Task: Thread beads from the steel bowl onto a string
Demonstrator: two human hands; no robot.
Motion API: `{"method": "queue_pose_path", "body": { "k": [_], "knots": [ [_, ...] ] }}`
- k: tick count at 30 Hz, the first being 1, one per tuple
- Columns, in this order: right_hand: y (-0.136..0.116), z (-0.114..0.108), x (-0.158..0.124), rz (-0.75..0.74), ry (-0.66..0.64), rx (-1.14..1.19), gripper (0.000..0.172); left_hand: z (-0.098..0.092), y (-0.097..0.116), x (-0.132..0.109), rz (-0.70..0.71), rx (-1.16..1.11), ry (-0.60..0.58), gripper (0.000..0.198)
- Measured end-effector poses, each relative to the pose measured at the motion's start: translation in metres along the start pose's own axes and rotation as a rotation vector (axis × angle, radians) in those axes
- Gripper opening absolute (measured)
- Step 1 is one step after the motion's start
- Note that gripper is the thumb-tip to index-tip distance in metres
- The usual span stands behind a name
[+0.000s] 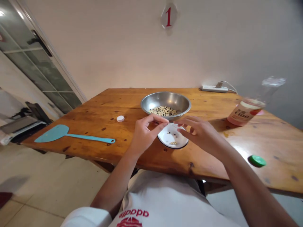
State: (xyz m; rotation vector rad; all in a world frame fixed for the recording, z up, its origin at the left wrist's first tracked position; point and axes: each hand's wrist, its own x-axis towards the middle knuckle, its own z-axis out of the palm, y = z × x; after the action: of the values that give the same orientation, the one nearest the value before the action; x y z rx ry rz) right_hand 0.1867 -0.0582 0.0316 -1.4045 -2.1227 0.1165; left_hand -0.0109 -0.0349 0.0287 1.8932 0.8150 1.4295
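pine-coloured wooden table (82, 126) against a cream wall (118, 50), a glass-panelled door (40, 72) off to the left. the left hand (144, 134) is curled, its thumb and forefinger pinched together at the near-left rim of a small white dish (171, 137); whether they hold a grain is hidden. the right hand (201, 135) is half open, its fingers (186, 124) arched over the dish's right side, and i cannot tell if they grip anything. the dish lies between the hands, almost under them, with a few grains (173, 143) on it. it is round, so it has no long axis to point along.

just beyond it, nearly touching the hands, sits a steel bowl (165, 102) holding mixed grains (163, 111). nothing stands between the hands and either vessel. left of the hands lie a small white disc (120, 118) and a teal spatula (61, 134), its handle running across the table toward the dish. to the right stand a blurred plastic bottle (246, 112) and a loose green cap (258, 160). a power strip (214, 89) sits at the far edge.
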Motion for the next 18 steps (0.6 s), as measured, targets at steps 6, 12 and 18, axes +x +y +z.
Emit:
{"method": "queue_pose_path", "body": {
  "k": [6,12,18],
  "knots": [
    [-0.026,-0.009,-0.021,-0.091,0.035,0.345,0.035,0.004,0.021,-0.007,0.186,0.216,-0.078,0.004],
    [-0.024,-0.005,-0.018,0.013,0.134,0.45,0.018,0.0,0.021,-0.006,0.276,0.332,-0.083,0.006],
    [-0.019,0.0,-0.012,0.053,0.148,0.384,0.018,0.0,0.016,0.01,0.297,0.355,-0.128,0.007]
  ]
}}
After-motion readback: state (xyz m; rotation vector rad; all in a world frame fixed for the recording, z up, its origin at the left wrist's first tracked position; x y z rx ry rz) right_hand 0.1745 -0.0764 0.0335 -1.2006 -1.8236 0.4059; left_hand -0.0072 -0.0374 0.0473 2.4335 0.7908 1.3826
